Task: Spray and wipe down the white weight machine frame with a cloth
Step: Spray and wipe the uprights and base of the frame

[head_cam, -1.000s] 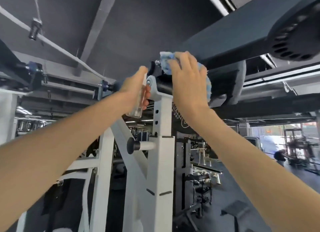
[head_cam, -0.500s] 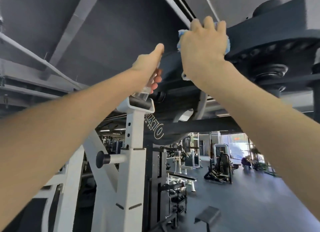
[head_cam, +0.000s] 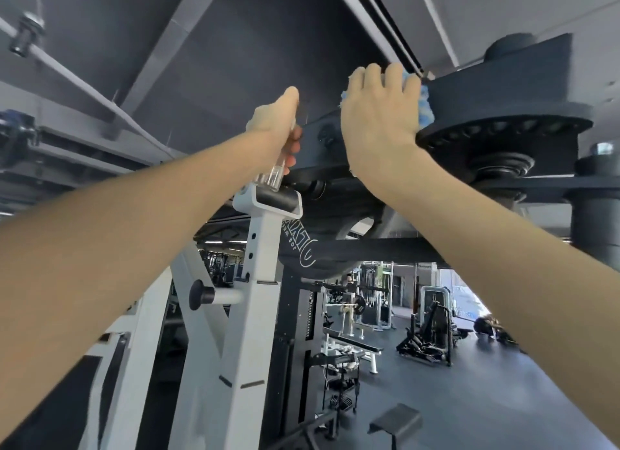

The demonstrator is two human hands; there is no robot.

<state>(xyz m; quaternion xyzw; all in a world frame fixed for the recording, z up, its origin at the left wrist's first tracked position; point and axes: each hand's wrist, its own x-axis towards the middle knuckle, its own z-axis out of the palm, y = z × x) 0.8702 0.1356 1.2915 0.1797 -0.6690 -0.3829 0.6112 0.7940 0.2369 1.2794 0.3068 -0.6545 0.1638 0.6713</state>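
My right hand (head_cam: 375, 120) is raised overhead and presses a blue cloth (head_cam: 423, 104) against the dark top beam (head_cam: 322, 137) of the machine, fingers spread over the cloth. Most of the cloth is hidden under the hand. My left hand (head_cam: 278, 124) grips a clear spray bottle (head_cam: 271, 174) just left of it, with the thumb stretched upward; the bottle's head is hidden by the hand. Below the bottle stands the white weight machine frame (head_cam: 255, 315), its upright capped by a black roller (head_cam: 278, 201).
A round black pulley disc (head_cam: 503, 130) sits right of the cloth. A black-tipped white peg (head_cam: 214, 295) sticks out of the upright. Other gym machines, a bench (head_cam: 352, 345) and dark floor lie beyond at the lower right. Ceiling pipes run at the upper left.
My right hand with the cloth has moved right and up along the dark beam toward the pulley disc. My left hand stays beside it with the bottle above the upright.
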